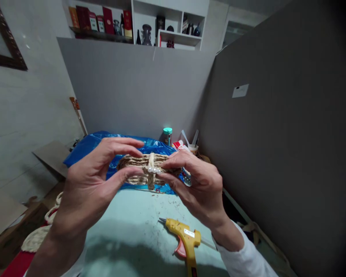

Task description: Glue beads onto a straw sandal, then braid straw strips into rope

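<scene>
Yellow glue gun (186, 238) nearest, on table (123, 231), handle cut off by frame bottom. Beyond: left hand (89, 188) pinching woven piece (140, 180) thumb-to-fingers, right hand (200, 184) pinching it beside the pearly beads (153, 170). Right end mostly hidden by fingers. Blue plastic (85, 148) behind, partly covered; contents can't tell.

Table (118, 219): pale green top. Glue gun (180, 230), yellow, red trigger, lying on its side, nozzle pointing left. Small dark scraps (153, 195) scattered left of the glue gun and beyond it. Crumpled blue plastic (88, 150) across the far end, well beyond the glue gun, partly hidden.
</scene>
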Action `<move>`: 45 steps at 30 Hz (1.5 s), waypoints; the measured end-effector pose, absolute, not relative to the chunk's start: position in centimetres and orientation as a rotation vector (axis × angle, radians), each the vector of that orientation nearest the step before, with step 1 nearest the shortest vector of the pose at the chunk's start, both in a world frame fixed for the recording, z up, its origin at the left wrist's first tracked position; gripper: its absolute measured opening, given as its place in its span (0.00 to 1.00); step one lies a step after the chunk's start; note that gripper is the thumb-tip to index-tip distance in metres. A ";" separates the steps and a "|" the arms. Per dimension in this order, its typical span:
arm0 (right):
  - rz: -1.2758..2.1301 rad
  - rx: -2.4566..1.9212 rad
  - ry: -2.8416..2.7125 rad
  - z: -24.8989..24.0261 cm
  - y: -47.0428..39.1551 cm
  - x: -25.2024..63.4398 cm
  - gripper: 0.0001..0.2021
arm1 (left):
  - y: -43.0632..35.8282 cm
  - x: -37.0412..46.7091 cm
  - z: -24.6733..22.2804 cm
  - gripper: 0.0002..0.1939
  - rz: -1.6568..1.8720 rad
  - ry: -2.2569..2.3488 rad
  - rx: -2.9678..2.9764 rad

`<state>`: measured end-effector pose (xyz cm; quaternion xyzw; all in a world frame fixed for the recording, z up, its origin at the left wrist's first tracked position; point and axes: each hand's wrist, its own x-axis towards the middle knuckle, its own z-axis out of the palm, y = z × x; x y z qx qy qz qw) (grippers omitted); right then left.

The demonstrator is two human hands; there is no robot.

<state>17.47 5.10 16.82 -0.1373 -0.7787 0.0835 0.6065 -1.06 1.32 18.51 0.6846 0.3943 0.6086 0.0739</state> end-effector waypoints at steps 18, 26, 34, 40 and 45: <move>0.270 -0.423 -1.758 16.1 5.1 17.4 0.21 | 1.4 1.4 18.0 0.23 1.656 1.052 1.615; 0.013 -0.426 -1.790 17.3 4.7 17.8 0.19 | 1.3 1.6 17.7 0.23 1.803 1.098 1.634; 0.275 -0.561 -1.634 16.8 4.7 17.7 0.06 | 0.9 1.8 17.5 0.23 1.951 1.149 1.623; 0.669 -0.494 -1.685 16.9 4.3 16.5 0.07 | 0.9 2.1 17.4 0.20 1.919 1.182 1.661; 0.814 -0.482 -1.580 16.3 4.8 16.3 0.02 | 0.8 2.1 17.6 0.20 1.882 1.185 1.687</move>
